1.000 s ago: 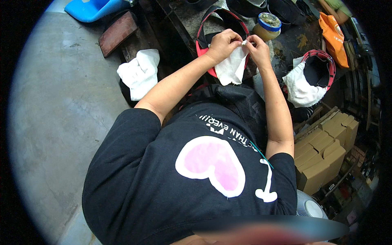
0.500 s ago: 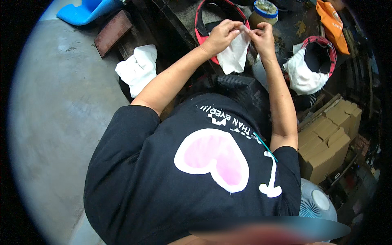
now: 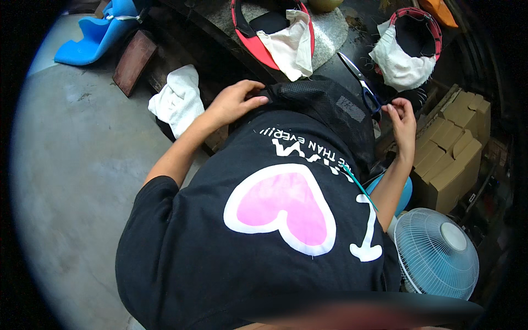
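Observation:
My left hand [image 3: 239, 102] is at the left edge of a black mesh fabric [image 3: 322, 96] over my lap, its thumb and fingers closed about that edge. To the right, my right hand [image 3: 401, 113] has its fingertips pinched at the blue handle of a pair of scissors [image 3: 360, 82], whose blades point away from me. Farther off, a red-and-black visor [image 3: 273, 25] lies with a white cloth piece [image 3: 289, 44] hanging over its side. A second red-and-black visor [image 3: 432, 27], partly covered by white cloth [image 3: 404, 66], sits beyond the scissors.
A stone slab [image 3: 330, 41] lies under the first visor. White cloth [image 3: 179, 99] is bunched at the left, near a brown board [image 3: 133, 61] and a blue plastic piece [image 3: 93, 38]. Cardboard boxes [image 3: 448, 148] and a fan [image 3: 437, 253] stand at the right.
Both hands have left the white cloth piece, which now lies on the visor. My left hand came back to the mesh fabric, my right hand to the scissors. The view has shifted.

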Available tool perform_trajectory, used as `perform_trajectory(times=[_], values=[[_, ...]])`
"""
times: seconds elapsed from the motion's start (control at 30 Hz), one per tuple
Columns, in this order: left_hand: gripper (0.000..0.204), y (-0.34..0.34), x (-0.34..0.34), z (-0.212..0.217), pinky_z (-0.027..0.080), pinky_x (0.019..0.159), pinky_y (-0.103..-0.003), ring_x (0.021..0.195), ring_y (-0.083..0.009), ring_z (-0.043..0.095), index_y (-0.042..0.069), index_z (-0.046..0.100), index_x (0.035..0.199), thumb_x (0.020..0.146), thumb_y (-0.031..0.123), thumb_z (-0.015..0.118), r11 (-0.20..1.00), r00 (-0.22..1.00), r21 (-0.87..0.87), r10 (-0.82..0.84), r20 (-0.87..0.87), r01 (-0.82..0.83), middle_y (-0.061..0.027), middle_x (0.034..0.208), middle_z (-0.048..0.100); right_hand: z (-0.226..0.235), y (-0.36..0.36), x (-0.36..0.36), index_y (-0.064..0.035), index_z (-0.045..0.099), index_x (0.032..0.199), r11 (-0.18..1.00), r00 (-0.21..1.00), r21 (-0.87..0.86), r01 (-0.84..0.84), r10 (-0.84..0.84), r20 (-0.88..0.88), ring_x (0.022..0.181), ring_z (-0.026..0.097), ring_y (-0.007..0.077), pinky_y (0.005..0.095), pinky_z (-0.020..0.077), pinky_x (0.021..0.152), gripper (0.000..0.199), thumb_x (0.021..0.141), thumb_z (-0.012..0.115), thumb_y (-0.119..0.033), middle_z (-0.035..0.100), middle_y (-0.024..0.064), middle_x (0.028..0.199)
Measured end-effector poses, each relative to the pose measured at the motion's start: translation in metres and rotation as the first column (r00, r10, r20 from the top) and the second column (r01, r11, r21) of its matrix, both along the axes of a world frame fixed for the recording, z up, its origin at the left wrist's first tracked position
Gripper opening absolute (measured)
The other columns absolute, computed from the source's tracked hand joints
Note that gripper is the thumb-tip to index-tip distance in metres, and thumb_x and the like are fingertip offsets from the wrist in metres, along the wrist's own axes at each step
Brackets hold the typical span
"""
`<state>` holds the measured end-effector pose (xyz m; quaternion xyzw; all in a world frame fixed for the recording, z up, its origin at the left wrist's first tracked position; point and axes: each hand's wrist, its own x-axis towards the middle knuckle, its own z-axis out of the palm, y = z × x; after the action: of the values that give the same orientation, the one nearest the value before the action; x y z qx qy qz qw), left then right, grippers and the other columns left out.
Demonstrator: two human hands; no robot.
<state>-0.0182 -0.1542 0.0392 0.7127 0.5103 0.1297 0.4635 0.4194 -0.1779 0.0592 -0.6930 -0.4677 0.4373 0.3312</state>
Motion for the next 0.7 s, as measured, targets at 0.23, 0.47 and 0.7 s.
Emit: perform_trajectory(times=[0.23,0.47,0.7], values=[[0.036,0.018,0.034,-0.033,0.05,0.08,-0.027,0.087,-0.0145,0.064,-0.004,0.062,0.115,0.089,0.02,0.069,0.99,0.981,-0.129,0.076,0.181,-0.053,-0.0096,0.098,0.07,0.006,-0.034,-0.056,-0.0019,0.058,0.107,0.984,0.994,0.176,-0.033,0.051,-0.1,0.09,0.063,0.0119,0.025,0.0491,0.083,0.018,0.09,0.065,-0.005,0.067,0.0055,0.097],[0.03,0.031,0.027,-0.017,0.047,0.073,-0.021,0.079,-0.0064,0.06,-0.003,0.069,0.101,0.096,0.025,0.062,0.751,0.783,-0.658,0.437,0.443,-0.047,-0.0024,0.091,0.069,0.025,-0.025,-0.076,-0.0085,0.06,0.115,0.982,0.974,0.018,-0.19,0.186,0.132,0.089,0.063,0.0148,0.0279,0.0496,0.081,0.039,0.08,0.076,-0.013,0.066,0.0065,0.099],[0.027,0.037,0.048,-0.002,0.044,0.078,-0.022,0.086,-0.0047,0.054,0.0,0.066,0.097,0.098,0.026,0.059,0.922,0.83,-0.382,0.167,0.533,0.059,0.0026,0.091,0.063,0.03,-0.054,-0.093,-0.0146,0.053,0.123,0.887,0.785,0.079,-0.454,0.357,0.506,0.092,0.062,0.0264,0.0382,0.0502,0.08,0.07,0.061,0.086,-0.014,0.06,0.0074,0.096]])
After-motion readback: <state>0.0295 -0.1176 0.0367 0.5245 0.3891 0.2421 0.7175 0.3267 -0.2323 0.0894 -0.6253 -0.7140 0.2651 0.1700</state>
